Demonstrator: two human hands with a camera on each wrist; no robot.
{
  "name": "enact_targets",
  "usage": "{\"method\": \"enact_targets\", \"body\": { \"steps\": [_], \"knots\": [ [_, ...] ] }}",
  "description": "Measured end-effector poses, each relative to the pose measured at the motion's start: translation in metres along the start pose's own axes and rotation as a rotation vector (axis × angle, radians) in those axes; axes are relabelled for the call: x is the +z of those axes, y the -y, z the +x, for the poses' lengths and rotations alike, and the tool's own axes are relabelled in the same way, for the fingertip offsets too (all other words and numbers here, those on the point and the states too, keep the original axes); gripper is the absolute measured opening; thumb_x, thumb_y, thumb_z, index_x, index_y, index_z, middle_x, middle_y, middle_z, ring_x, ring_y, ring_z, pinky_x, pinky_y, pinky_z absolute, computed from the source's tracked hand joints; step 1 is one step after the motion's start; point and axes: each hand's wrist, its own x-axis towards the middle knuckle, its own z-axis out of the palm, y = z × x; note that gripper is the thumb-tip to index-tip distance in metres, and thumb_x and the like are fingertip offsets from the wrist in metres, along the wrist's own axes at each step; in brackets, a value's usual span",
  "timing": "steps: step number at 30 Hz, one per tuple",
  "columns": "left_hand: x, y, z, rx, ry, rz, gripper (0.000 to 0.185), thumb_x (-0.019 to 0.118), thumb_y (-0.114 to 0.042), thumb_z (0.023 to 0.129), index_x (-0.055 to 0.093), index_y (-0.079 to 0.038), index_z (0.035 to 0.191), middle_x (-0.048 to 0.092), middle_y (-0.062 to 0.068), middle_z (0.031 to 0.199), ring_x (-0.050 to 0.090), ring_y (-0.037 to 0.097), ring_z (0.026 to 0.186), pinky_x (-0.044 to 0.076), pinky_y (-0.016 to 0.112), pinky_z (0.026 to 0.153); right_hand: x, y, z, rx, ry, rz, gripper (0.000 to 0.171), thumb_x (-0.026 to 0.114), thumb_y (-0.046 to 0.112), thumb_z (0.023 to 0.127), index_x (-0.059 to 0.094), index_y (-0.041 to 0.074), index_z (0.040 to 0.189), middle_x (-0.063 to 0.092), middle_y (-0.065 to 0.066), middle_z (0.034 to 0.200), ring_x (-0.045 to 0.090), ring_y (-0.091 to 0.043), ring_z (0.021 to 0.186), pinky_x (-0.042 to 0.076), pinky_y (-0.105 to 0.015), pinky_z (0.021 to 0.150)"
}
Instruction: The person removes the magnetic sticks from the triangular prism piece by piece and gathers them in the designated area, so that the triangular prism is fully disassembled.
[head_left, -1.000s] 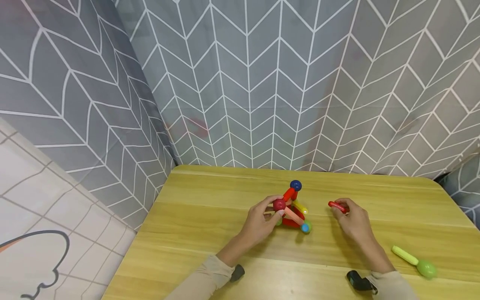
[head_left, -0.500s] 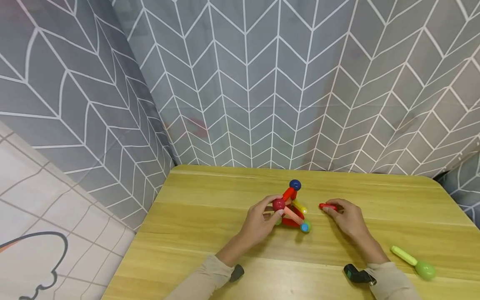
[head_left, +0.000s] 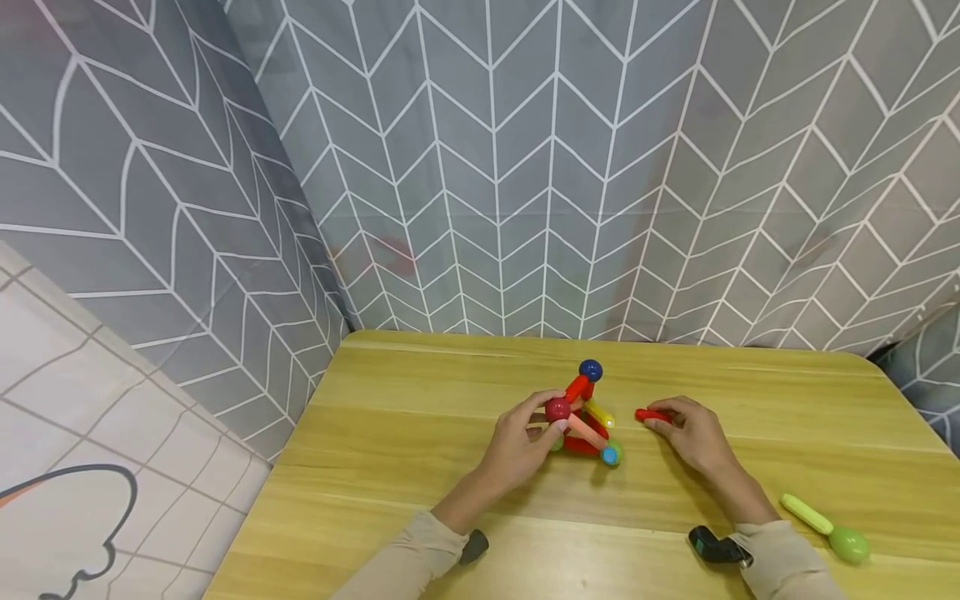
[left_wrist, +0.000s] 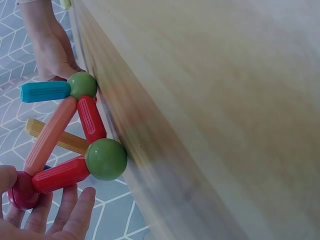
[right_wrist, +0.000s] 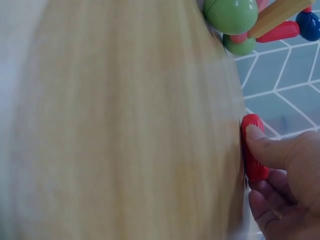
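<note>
My left hand (head_left: pixel 517 442) grips a dark red ball (head_left: pixel 558 409), thumb and fingers on either side. That ball belongs to a frame of balls and ribbed rods: a dark blue ball (head_left: pixel 591 370) sits at its top, a yellow rod (head_left: pixel 600 413) juts right. In the left wrist view, a salmon rod (left_wrist: pixel 51 135) and red rods (left_wrist: pixel 62 174) link the red ball to green balls (left_wrist: pixel 106 159), and a light blue rod (left_wrist: pixel 46 92) sticks out from one. To the right, apart from the frame, my right hand (head_left: pixel 696 435) pinches a loose red rod (head_left: pixel 649 414) close over the table.
A light green rod (head_left: pixel 807 514) joined to a green ball (head_left: pixel 850 544) lies on the wooden table (head_left: pixel 405 392) at the right. A black wrist device (head_left: pixel 716 546) is by the right cuff. A grey patterned curtain (head_left: pixel 480 167) hangs behind the table.
My right hand has moved left towards the frame, and its red rod has turned from slanted to nearly level. The left hand and the frame stay almost in place.
</note>
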Motion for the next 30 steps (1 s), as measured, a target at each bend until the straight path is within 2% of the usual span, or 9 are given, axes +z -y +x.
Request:
{"method": "enact_targets", "body": {
  "steps": [4, 8, 12, 15, 19, 23, 27, 30],
  "knots": [
    [-0.001, 0.0, 0.0, -0.008, -0.003, -0.002, 0.04, 0.067, -0.02, 0.097, 0.058, -0.021, 0.135, 0.065, 0.006, 0.134, 0.07, 0.026, 0.111, 0.059, 0.028, 0.087, 0.001, 0.0, 0.001, 0.0, 0.005, -0.004, 0.022, 0.077, 0.014, 0.088, 0.075, 0.004, 0.107, 0.073, -0.015, 0.104, 0.061, -0.021, 0.087, 0.047, -0.023, 0.07],
    [-0.001, -0.001, 0.0, -0.009, 0.001, -0.008, 0.04, 0.067, -0.02, 0.097, 0.058, -0.021, 0.136, 0.065, 0.006, 0.134, 0.07, 0.027, 0.111, 0.06, 0.029, 0.088, 0.001, 0.0, 0.002, -0.004, -0.013, -0.013, 0.023, 0.078, 0.012, 0.087, 0.074, 0.002, 0.107, 0.073, -0.017, 0.103, 0.06, -0.017, 0.082, 0.047, -0.022, 0.067],
    [-0.001, -0.001, 0.001, -0.003, 0.003, -0.02, 0.039, 0.067, -0.021, 0.097, 0.059, -0.021, 0.135, 0.066, 0.006, 0.134, 0.07, 0.029, 0.111, 0.06, 0.03, 0.088, 0.0, 0.0, 0.001, 0.008, -0.031, -0.021, 0.026, 0.078, 0.016, 0.088, 0.074, 0.0, 0.108, 0.073, -0.018, 0.102, 0.058, -0.015, 0.079, 0.046, -0.022, 0.065],
    [-0.002, -0.001, 0.002, 0.002, 0.004, -0.026, 0.038, 0.067, -0.02, 0.097, 0.06, -0.021, 0.135, 0.066, 0.007, 0.132, 0.07, 0.03, 0.111, 0.06, 0.031, 0.087, -0.001, 0.001, 0.0, 0.027, -0.072, -0.012, 0.027, 0.075, 0.02, 0.091, 0.073, 0.0, 0.108, 0.072, -0.019, 0.103, 0.062, -0.022, 0.08, 0.046, -0.023, 0.065],
    [-0.003, 0.0, 0.003, -0.004, 0.015, -0.025, 0.038, 0.067, -0.019, 0.097, 0.06, -0.021, 0.134, 0.066, 0.006, 0.133, 0.07, 0.03, 0.112, 0.06, 0.032, 0.088, -0.002, 0.005, 0.0, 0.037, -0.154, 0.004, 0.026, 0.07, 0.023, 0.095, 0.074, 0.0, 0.107, 0.071, -0.021, 0.106, 0.065, -0.031, 0.092, 0.048, -0.019, 0.067],
    [-0.002, -0.001, 0.002, -0.013, 0.024, -0.025, 0.039, 0.067, -0.019, 0.097, 0.059, -0.022, 0.135, 0.065, 0.006, 0.134, 0.069, 0.031, 0.113, 0.06, 0.034, 0.089, -0.005, 0.019, 0.005, -0.009, -0.188, 0.017, 0.026, 0.069, 0.023, 0.096, 0.074, 0.001, 0.109, 0.072, -0.018, 0.107, 0.065, -0.032, 0.098, 0.049, -0.016, 0.071],
    [0.0, -0.005, 0.001, -0.034, 0.015, -0.028, 0.042, 0.07, -0.021, 0.095, 0.058, -0.02, 0.136, 0.066, 0.006, 0.132, 0.069, 0.03, 0.112, 0.06, 0.038, 0.088, -0.007, 0.04, 0.012, -0.056, -0.158, 0.083, 0.027, 0.069, 0.022, 0.096, 0.072, 0.0, 0.112, 0.072, -0.016, 0.107, 0.067, -0.031, 0.097, 0.051, -0.014, 0.076],
    [0.004, -0.008, 0.001, -0.06, -0.009, -0.002, 0.049, 0.073, -0.028, 0.093, 0.057, -0.016, 0.138, 0.067, 0.007, 0.13, 0.068, 0.026, 0.111, 0.06, 0.035, 0.086, -0.007, 0.056, 0.015, -0.058, -0.119, 0.152, 0.029, 0.069, 0.022, 0.096, 0.071, 0.001, 0.116, 0.071, -0.016, 0.113, 0.066, -0.031, 0.102, 0.057, -0.024, 0.083]
  ]
}}
